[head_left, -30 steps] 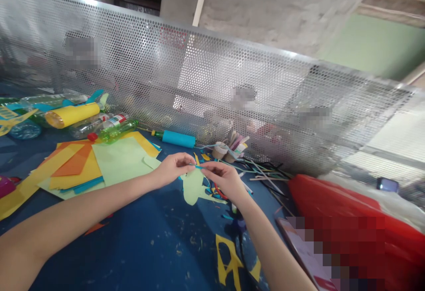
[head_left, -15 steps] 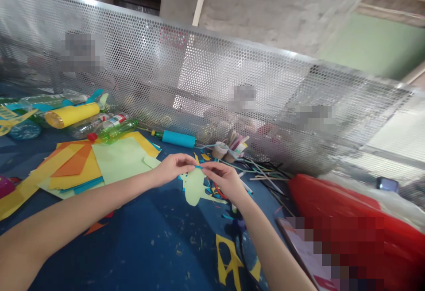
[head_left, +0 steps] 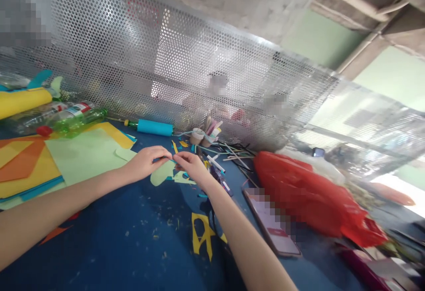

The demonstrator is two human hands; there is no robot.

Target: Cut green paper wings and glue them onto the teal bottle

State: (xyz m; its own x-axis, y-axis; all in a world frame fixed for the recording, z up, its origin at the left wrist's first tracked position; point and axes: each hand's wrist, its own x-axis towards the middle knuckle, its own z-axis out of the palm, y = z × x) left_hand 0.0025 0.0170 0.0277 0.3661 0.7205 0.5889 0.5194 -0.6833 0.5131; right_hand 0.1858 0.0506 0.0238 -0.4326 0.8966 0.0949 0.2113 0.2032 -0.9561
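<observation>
My left hand [head_left: 148, 162] and my right hand [head_left: 192, 167] meet over the table, fingertips almost touching. Both are pinched on a small blue paper strip [head_left: 172, 161], mostly covered by the fingers. Just below my left fingers shows a rounded light green paper cutout [head_left: 161, 174]; I cannot tell whether it is joined to the strip. Green paper scraps [head_left: 182, 178] and blue bits lie under my right hand. To the left of my left hand is a large light green sheet [head_left: 88, 151].
Plastic bottles [head_left: 75, 123] and a blue-wrapped bottle [head_left: 155, 128] line the perforated metal screen [head_left: 133, 47]. Further right are small cups [head_left: 197, 136], a red plastic bag [head_left: 299, 193] and a phone [head_left: 275, 229]. A yellow paper offcut [head_left: 201, 235] lies in front.
The view has turned to the right, so the table's things shift left. The green cutout now hangs or lies more to the left, under my left fingers. Both hands stay pinched together.
</observation>
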